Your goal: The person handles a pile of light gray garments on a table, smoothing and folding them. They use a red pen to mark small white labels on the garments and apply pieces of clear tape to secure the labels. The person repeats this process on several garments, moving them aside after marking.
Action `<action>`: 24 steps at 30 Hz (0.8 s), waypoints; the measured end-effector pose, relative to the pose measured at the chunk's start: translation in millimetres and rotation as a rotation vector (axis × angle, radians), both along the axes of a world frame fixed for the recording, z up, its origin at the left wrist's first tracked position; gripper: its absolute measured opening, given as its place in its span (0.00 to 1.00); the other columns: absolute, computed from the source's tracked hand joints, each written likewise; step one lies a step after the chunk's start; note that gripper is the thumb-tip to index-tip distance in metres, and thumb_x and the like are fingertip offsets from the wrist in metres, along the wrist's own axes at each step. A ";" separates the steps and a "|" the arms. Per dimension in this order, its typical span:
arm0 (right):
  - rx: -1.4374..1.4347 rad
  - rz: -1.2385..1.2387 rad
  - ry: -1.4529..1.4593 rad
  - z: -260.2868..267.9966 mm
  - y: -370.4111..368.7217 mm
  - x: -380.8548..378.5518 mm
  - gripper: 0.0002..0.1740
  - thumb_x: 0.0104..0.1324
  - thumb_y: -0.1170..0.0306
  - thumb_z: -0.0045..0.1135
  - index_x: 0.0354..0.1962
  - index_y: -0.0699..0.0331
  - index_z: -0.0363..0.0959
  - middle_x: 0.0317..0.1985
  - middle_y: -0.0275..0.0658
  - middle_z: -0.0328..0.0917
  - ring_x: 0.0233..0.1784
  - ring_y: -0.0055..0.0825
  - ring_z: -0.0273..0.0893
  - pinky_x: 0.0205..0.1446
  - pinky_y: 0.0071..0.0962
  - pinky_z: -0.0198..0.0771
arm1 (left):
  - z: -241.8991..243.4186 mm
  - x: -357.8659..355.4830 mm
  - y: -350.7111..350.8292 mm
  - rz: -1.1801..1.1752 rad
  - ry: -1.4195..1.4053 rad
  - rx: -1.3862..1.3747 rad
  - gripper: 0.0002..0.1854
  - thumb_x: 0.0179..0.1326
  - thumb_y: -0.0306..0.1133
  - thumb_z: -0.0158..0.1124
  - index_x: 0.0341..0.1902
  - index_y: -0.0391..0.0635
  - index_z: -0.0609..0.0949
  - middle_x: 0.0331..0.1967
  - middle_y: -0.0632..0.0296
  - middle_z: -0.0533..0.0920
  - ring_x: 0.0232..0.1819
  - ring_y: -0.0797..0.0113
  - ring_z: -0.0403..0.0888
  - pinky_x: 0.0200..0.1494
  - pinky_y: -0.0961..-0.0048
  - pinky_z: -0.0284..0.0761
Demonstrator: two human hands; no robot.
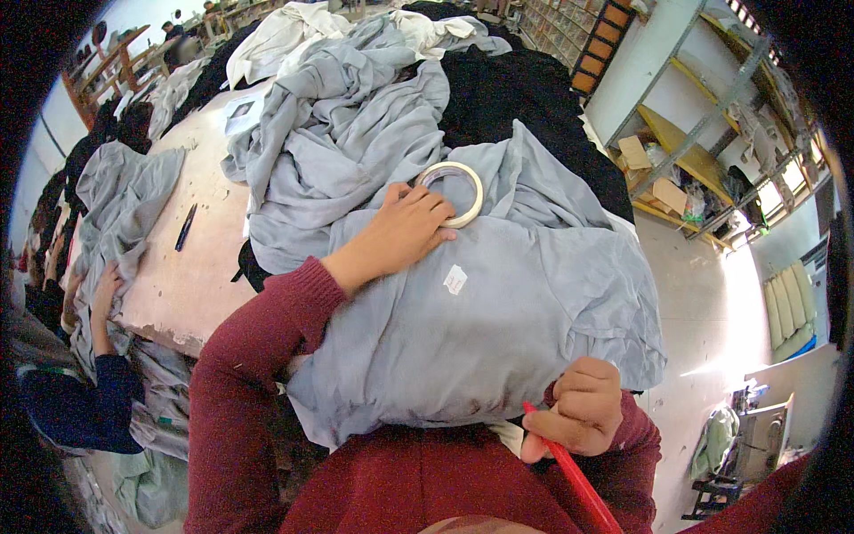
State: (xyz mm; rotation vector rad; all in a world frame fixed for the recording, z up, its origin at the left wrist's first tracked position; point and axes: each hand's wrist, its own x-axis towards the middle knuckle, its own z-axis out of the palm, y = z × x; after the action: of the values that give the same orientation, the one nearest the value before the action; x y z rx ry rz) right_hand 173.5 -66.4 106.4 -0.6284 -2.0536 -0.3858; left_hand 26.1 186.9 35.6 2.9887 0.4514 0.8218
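Note:
Grey-blue fabric [494, 314] is spread before me, its near edge against my body. My left hand [413, 223] rests on it, fingers curled around the lower left side of a roll of masking tape [475, 203]. A small white paper label [455, 280] with handwriting lies on the cloth, just below the roll. In my right hand [580, 410] is a red pen [577, 477], close to the fabric's near edge. The pen slants, its pointed end showing above my thumb and its long body running down towards me.
More grey cloth [353, 113], black fabric [514, 93] and white fabric [287, 33] pile up on the table [193, 280]. A dark pen [187, 227] and a printed sheet [243, 113] lie at left. Another person's hand [107, 287] handles grey cloth there. Metal shelves [694, 140] stand right.

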 end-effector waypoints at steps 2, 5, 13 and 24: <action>0.111 0.022 0.027 1.3 -8.7 -0.6 0.20 0.53 0.49 0.71 0.23 0.57 0.80 0.19 0.26 0.60 0.14 0.17 0.59 0.15 0.20 0.46 | 2.7 4.7 5.8 0.011 0.058 -0.107 0.16 0.67 0.47 0.58 0.49 0.49 0.80 0.46 0.61 0.81 0.55 0.59 0.74 0.61 0.56 0.57; 0.208 0.010 0.027 9.0 -21.4 4.0 0.21 0.54 0.48 0.71 0.24 0.57 0.80 0.16 0.22 0.55 0.12 0.16 0.55 0.15 0.20 0.45 | 25.0 3.4 16.9 0.057 -0.113 -0.282 0.17 0.69 0.47 0.57 0.49 0.48 0.81 0.42 0.59 0.83 0.54 0.60 0.76 0.63 0.54 0.53; 0.447 -0.203 0.154 33.5 -63.2 -7.4 0.16 0.71 0.53 0.51 0.28 0.53 0.68 0.27 0.30 0.57 0.27 0.27 0.64 0.32 0.32 0.57 | 108.2 8.1 109.4 0.440 -0.370 -0.277 0.26 0.67 0.59 0.55 0.44 0.46 0.84 0.32 0.57 0.85 0.37 0.64 0.82 0.47 0.62 0.71; -0.169 -1.543 -0.077 -55.6 -39.7 123.3 0.29 0.65 0.57 0.61 0.56 0.68 0.71 0.42 0.46 0.78 0.43 0.42 0.73 0.52 0.35 0.67 | 47.0 -11.1 13.4 0.161 -0.311 -0.205 0.31 0.64 0.54 0.59 0.67 0.53 0.69 0.64 0.53 0.69 0.68 0.50 0.64 0.66 0.42 0.54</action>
State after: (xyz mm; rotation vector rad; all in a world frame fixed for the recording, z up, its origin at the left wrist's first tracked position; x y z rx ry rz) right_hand 296.8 -106.1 50.9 -2.2516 -1.2649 -1.0739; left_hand 15.0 200.4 82.6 2.6024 0.7185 1.1513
